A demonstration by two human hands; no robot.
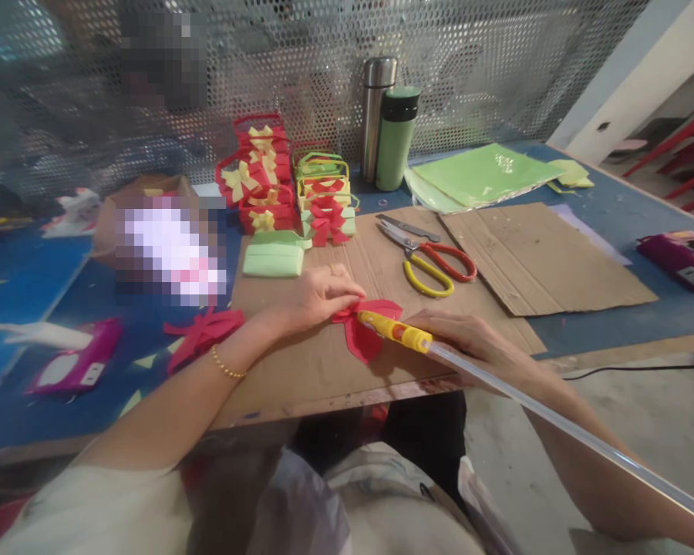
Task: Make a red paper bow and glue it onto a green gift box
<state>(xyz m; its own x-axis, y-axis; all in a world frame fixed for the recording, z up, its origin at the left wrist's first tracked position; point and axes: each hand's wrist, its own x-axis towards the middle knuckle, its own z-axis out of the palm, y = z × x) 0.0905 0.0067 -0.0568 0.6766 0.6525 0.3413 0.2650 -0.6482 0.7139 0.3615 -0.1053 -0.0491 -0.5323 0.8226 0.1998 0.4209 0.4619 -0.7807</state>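
My left hand (324, 297) rests on the cardboard sheet (301, 362), its fingers pinched on a red paper bow (365, 345) with spread loops. In my right hand (468, 333) is a yellow hot glue gun (396, 330); its handle and most of my gripping fingers are hidden. The nozzle end lies at the middle of the bow, too small to tell whether it touches. A long clear glue stick (555, 412) runs from the back of the gun to the lower right. Just beyond my left hand sits a light green paper box (274, 258).
Scissors (433, 266) and a blade (408, 227) lie ahead. Red paper baskets (266, 202) and yellow-green ones (327, 208) stand behind, near two flasks (396, 139). More red bows (205, 335) are at left. Green sheets (491, 177) and a cardboard piece (549, 262) lie right.
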